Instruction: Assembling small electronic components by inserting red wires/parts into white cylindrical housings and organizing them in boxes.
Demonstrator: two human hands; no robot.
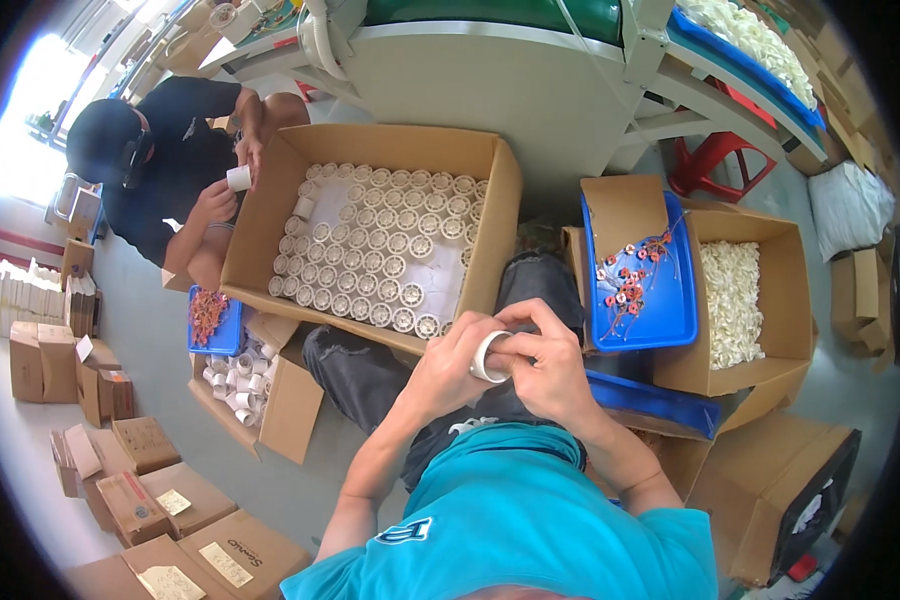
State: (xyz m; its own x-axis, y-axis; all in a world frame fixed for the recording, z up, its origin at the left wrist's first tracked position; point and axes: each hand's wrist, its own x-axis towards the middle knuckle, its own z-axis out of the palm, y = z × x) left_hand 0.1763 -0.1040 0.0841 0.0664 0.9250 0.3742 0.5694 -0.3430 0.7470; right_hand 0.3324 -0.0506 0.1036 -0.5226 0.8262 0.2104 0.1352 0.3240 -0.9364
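In front of my lap my left hand [448, 372] is wrapped round a short white plastic cylinder [479, 360], its open end tilted toward my right hand [554, 375]. The right fingers are pinched together at that opening, with the tips partly inside; whether they grip a small part there is hidden. Just beyond my hands stands a large cardboard box [395, 138], with many round white plastic parts [393, 266] set out in rows. To the right, a blue tray [660, 336] carries small red round parts with wires [630, 288] and a cardboard flap.
A co-worker [185, 165] at far left holds another white cylinder [239, 178]. Left of my knees are an open carton of white cylinders [242, 385] and a small blue tray [231, 332]. A carton of small white pieces [732, 300] stands right, near a red stool [705, 165].
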